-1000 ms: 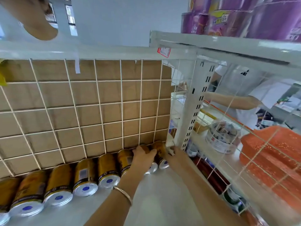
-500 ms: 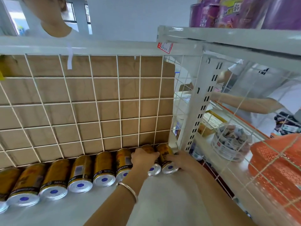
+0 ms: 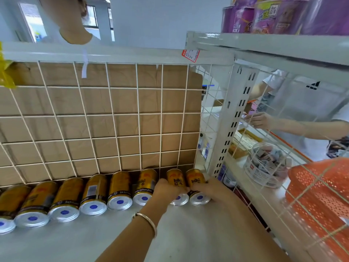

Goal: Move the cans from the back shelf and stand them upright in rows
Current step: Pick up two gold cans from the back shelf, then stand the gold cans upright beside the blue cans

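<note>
My left hand (image 3: 166, 189) wraps its fingers around one can (image 3: 176, 183) and my right hand (image 3: 209, 188) grips the next can (image 3: 196, 183), both lying on the shelf (image 3: 113, 241) at the right end of a row against the wire grid (image 3: 113, 114).

Leftmost can (image 3: 4, 223): cut by the left edge. Two rightmost cans (image 3: 186, 181): lower bodies covered by the hands (image 3: 188, 190). Purple packages (image 3: 283, 14): tops cropped. Jar (image 3: 268, 164) contents: too blurred to identify. Orange basket (image 3: 321, 195): runs off right.
</note>
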